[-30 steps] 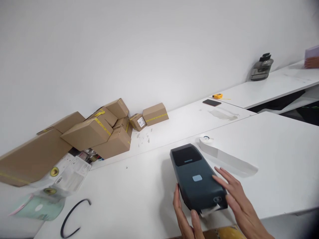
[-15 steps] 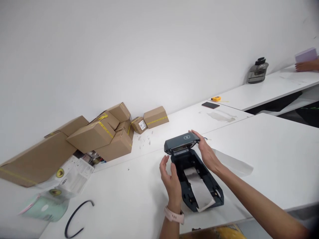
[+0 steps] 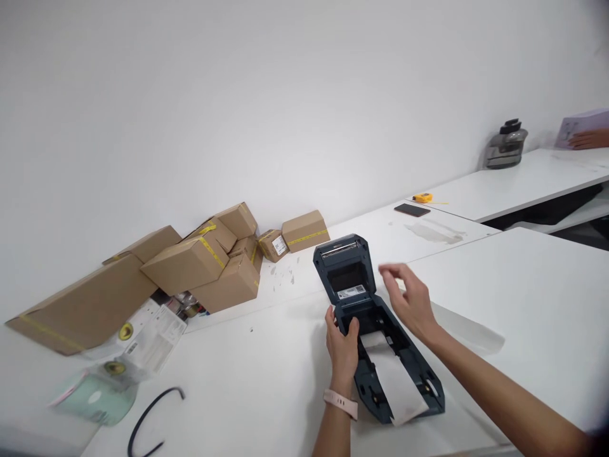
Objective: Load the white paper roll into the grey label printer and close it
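A dark blue label printer (image 3: 368, 320) lies on the white table with its lid (image 3: 345, 270) raised and tipped back. Inside the open body a strip of white paper (image 3: 397, 381) runs toward the near end. My left hand (image 3: 342, 346) grips the printer's left wall near the hinge, thumb over the rim and fingers outside. A pink wristband (image 3: 340, 404) is on that wrist. To the right of the lid, my right hand (image 3: 409, 298) hovers apart from it, fingers loosely bent and holding nothing I can see.
Stacked cardboard boxes (image 3: 190, 266) stand along the wall at left, with plastic packets (image 3: 157, 333) and a black cable (image 3: 143, 419) nearer. A phone (image 3: 412, 210), a tape measure (image 3: 422, 198) and a grey container (image 3: 505, 149) are farther right. Another person's hand (image 3: 590, 139) touches a lilac box (image 3: 583, 122).
The printer's lid has swung up and back, showing its inner side. My right hand has let go of it and come away right. My left hand has closed on the printer's side.
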`<state>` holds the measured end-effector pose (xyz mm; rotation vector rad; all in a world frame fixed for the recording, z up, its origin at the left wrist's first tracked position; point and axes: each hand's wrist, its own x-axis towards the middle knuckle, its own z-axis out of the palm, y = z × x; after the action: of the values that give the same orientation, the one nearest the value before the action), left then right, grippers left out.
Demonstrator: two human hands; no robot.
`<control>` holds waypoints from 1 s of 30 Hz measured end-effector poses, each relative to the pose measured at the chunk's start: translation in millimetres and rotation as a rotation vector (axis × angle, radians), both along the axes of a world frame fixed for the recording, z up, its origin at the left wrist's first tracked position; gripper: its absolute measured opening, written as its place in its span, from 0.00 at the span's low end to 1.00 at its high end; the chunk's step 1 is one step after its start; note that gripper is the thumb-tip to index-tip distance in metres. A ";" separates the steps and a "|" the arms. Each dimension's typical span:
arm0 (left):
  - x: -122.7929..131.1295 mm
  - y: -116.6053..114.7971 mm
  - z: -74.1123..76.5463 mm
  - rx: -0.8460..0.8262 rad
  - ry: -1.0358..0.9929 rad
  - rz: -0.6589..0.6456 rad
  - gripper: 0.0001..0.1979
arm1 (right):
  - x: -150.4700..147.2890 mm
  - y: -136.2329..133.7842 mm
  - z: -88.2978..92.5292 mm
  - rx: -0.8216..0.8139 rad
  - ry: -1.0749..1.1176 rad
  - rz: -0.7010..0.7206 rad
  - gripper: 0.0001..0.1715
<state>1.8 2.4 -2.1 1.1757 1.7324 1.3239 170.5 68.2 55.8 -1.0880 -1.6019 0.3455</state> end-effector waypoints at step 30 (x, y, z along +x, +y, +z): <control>-1.6 2.1 -7.6 0.019 0.139 -0.049 0.32 | 47.9 -29.0 15.4 -0.391 -0.582 0.951 0.23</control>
<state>0.1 4.5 -9.8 1.3398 1.7793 1.2579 218.4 39.2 71.2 -0.6434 -2.6089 1.0742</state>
